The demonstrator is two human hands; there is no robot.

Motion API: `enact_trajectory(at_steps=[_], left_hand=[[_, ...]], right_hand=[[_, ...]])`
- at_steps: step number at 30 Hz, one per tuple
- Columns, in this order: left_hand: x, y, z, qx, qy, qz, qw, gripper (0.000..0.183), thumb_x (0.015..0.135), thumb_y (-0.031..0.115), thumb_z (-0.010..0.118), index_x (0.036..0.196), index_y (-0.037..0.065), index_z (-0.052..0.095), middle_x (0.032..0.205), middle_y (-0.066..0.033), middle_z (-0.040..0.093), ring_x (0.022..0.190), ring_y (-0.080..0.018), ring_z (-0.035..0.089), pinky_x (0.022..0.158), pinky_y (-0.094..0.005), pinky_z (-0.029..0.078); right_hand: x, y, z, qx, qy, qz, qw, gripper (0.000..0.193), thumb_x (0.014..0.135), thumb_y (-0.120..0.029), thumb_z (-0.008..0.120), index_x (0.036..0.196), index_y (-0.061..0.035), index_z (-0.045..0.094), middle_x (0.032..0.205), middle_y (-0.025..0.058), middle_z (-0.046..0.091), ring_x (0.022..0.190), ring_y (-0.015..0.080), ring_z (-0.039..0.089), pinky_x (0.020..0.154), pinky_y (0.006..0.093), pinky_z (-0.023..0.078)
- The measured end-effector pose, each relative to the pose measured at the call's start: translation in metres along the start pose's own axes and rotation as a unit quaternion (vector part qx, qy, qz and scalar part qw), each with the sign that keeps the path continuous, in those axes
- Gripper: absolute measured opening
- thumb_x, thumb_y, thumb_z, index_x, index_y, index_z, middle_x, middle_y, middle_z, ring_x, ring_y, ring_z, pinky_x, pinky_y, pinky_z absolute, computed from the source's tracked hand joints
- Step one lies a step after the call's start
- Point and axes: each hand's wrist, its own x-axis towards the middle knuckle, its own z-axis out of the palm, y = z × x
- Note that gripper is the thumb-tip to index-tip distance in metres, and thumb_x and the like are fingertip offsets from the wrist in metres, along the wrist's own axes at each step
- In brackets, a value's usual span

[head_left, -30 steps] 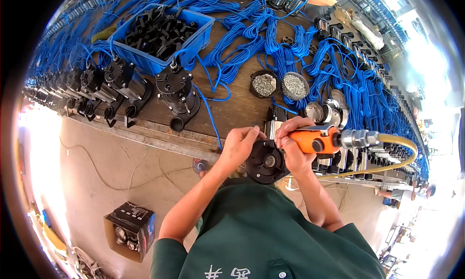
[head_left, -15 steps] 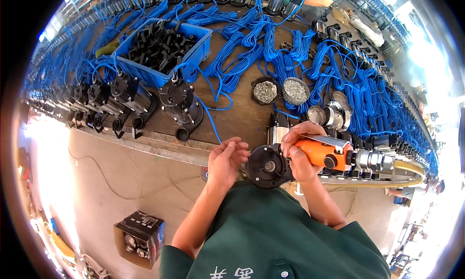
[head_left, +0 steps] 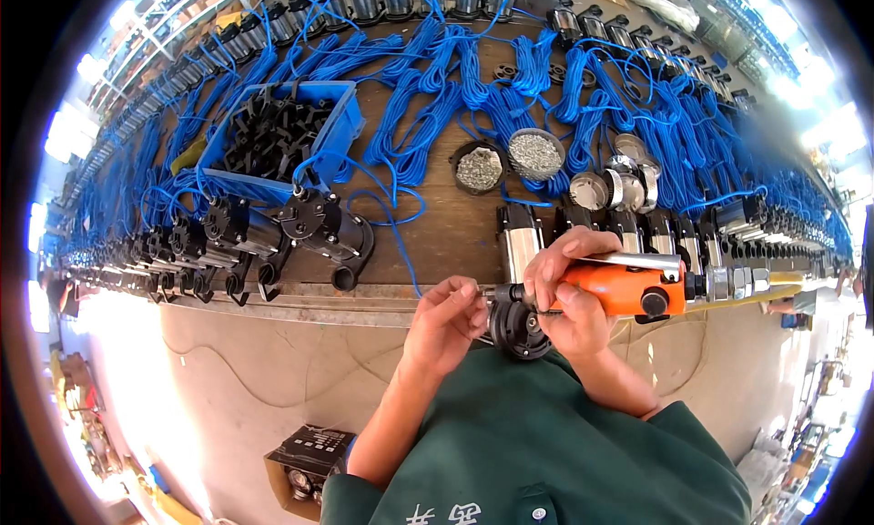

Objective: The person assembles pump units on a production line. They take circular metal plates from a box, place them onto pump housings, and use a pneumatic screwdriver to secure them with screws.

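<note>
My right hand (head_left: 575, 299) grips an orange air screwdriver (head_left: 624, 290) with a metal lever along its top. The tool's dark nose points left, and a yellowish hose joins its back end. My left hand (head_left: 442, 328) is closed in a pinch right at the driver's tip. Whatever small part lies between those fingers is too hidden to name. Just below the tip, the round black end of a pump (head_left: 523, 332) faces up at the table edge, partly covered by my right hand. Left of my hands, a black-and-silver pump (head_left: 330, 226) stands with a blue cable attached.
A blue crate (head_left: 350, 124) of black plastic parts sits at the back left. Two bowls of small metal pieces (head_left: 535, 155) lie mid-table, beside silver caps (head_left: 628, 186). Bundled blue cables (head_left: 428, 129) and rows of pumps surround them. On the floor stands a cardboard box (head_left: 314, 445).
My left hand has closed and come to the driver's tip. The driver has swung level, its nose now showing. The view has shifted, and the pump's black end appears more tilted.
</note>
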Motion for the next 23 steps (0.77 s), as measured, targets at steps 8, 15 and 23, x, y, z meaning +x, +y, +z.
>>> enact_trajectory(at_steps=[8, 15, 23], left_hand=[[0.023, -0.008, 0.019, 0.130, -0.027, -0.016, 0.991, 0.010, 0.087, 0.009, 0.067, 0.088, 0.002, 0.059, 0.074, -0.0083, 0.062, 0.059, -0.0141, 0.056, 0.049, -0.0247, 0.043], [0.032, -0.019, 0.044, 0.178, -0.056, -0.085, 0.979, 0.018, 0.088, 0.014, 0.068, 0.078, 0.003, 0.057, 0.066, -0.0066, 0.057, 0.047, -0.0117, 0.048, 0.040, -0.0232, 0.034], [0.033, -0.057, 0.061, 0.424, 0.019, -0.020, 0.905, 0.016, 0.092, 0.014, 0.061, 0.082, 0.003, 0.058, 0.059, -0.0033, 0.051, 0.042, -0.0092, 0.038, 0.038, -0.0225, 0.026]], right_hand=[[-0.001, -0.027, -0.027, -0.025, 0.055, -0.023, 0.998, 0.032, 0.077, -0.007, 0.052, 0.108, -0.0009, 0.046, 0.088, 0.0118, 0.051, 0.056, 0.0136, 0.049, 0.059, 0.0306, 0.045], [-0.012, -0.053, -0.047, -0.006, 0.112, -0.067, 0.991, 0.033, 0.074, -0.007, 0.047, 0.107, -0.0020, 0.044, 0.087, 0.0112, 0.050, 0.054, 0.0118, 0.047, 0.059, 0.0304, 0.045], [-0.058, -0.060, -0.079, -0.037, 0.183, -0.129, 0.974, 0.033, 0.075, -0.007, 0.048, 0.107, -0.0049, 0.043, 0.088, 0.0097, 0.049, 0.055, 0.0119, 0.048, 0.060, 0.0310, 0.045]])
